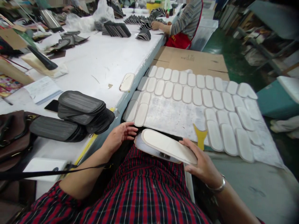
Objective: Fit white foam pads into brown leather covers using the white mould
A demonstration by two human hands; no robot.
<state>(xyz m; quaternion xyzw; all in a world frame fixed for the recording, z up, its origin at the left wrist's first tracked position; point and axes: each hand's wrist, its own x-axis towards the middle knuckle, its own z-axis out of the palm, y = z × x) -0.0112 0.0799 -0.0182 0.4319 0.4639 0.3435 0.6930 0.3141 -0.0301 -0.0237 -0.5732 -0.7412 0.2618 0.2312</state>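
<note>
In front of my body lies a long white oval panel [165, 143], over a larger pale board [141, 145] that sits at my lap. My right hand [202, 160] grips the panel's right end, thumb below and fingers on top. Just left of the board, my left hand [120, 136] is empty with its fingers slightly apart, close to the table edge. Rows of similar white oval panels [178, 92] with grey rims are spread on a sheet-covered surface ahead. A yellow notched tool [200, 137] lies near my right hand.
Stacked black oval panels [80, 102] stand on the white table [98, 62] at left, beside a phone [51, 105] and brown leather bags [14, 137]. One white oval [127, 82] rests at the table edge. A co-worker [184, 26] handles black pieces beyond the cardboard [191, 62].
</note>
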